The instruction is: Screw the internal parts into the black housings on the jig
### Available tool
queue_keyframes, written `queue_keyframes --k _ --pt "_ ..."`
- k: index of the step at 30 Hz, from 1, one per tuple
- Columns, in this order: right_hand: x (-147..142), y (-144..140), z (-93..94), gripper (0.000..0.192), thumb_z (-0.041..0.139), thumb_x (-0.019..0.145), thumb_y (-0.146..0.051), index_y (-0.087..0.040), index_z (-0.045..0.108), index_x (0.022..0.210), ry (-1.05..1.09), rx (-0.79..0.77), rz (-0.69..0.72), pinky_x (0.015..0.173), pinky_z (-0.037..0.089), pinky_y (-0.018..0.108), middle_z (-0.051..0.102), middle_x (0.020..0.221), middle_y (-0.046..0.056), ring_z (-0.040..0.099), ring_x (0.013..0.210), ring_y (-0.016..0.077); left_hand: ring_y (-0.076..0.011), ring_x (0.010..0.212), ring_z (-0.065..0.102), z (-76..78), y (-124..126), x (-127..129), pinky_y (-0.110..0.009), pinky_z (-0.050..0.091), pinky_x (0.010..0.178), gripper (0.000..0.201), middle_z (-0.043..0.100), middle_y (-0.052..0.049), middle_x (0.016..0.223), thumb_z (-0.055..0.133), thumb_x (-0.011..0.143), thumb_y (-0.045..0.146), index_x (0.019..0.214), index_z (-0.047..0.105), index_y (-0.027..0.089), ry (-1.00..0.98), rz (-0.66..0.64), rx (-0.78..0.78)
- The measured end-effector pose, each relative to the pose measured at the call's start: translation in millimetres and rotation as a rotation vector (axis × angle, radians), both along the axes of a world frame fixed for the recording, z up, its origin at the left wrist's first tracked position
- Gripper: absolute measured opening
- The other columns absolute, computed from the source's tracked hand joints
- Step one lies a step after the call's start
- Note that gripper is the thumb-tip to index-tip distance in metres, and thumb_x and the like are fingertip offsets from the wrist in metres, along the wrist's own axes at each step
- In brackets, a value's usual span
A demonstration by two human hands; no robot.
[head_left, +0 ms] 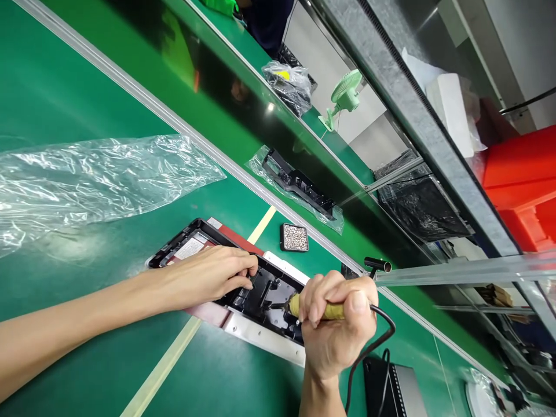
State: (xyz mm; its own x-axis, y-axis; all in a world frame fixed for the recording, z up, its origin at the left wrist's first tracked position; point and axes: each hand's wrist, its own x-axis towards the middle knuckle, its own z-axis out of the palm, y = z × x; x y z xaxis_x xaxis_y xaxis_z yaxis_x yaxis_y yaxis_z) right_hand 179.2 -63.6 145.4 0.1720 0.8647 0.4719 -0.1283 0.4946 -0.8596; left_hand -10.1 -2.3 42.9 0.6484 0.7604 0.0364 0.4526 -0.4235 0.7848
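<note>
A long black plastic housing (286,327) lies open side up on a fixture with a white metal edge (247,329) and reddish base parts. My right hand (336,324) is wrapped round the yellow handle of a soldering iron (296,305), whose black cord trails from the handle's end. The iron's dark tip points left into the housing; whether it touches cannot be made out. My left hand (217,272) rests over the housing's middle, thumb and curled fingertips close together. What they hold, if anything, is hidden. Behind the housing stands a small black box of tiny metal pieces (295,237).
Clear plastic wrap (99,179) covers the table's left. Beyond the rail, a black plastic part (297,182) lies on a bag. A short black tube (377,265) juts out at right. Nearer are a dark flat device (403,388), cords and a green fan (345,92) farther back.
</note>
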Motion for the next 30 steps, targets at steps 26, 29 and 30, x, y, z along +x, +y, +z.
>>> queue_keyframes --k 26,29,30 --pt "-4.6 -1.9 0.6 0.032 0.043 0.107 -0.026 -0.024 0.054 0.077 -0.040 0.028 -0.031 0.038 0.037 0.015 0.039 0.046 -0.009 0.029 0.036 0.0079 -0.0198 0.068 0.063 -9.3 -1.4 5.7 -0.035 0.028 0.058 0.020 0.070 -0.002 0.088 0.058 0.104 0.019 0.085 0.059 0.023 -0.027 -0.055 0.123" --pt "-5.6 -2.3 0.6 0.033 0.042 0.107 -0.025 -0.024 0.055 0.077 -0.034 0.029 -0.026 0.038 0.037 0.015 0.038 0.046 -0.008 0.029 0.036 0.0079 -0.0190 0.067 0.061 -10.2 -1.6 6.0 -0.034 0.027 0.058 0.020 0.069 -0.001 0.087 0.059 0.103 0.018 0.084 0.058 0.023 -0.038 -0.050 0.116" --pt "-5.8 -2.4 0.6 0.033 0.042 0.107 -0.025 -0.024 0.055 0.077 -0.028 0.032 -0.020 0.038 0.037 0.015 0.038 0.046 -0.008 0.029 0.036 0.0079 -0.0191 0.067 0.061 -10.6 -1.7 6.1 -0.034 0.027 0.058 0.020 0.069 -0.001 0.087 0.059 0.103 0.018 0.084 0.058 0.023 -0.032 -0.051 0.114"
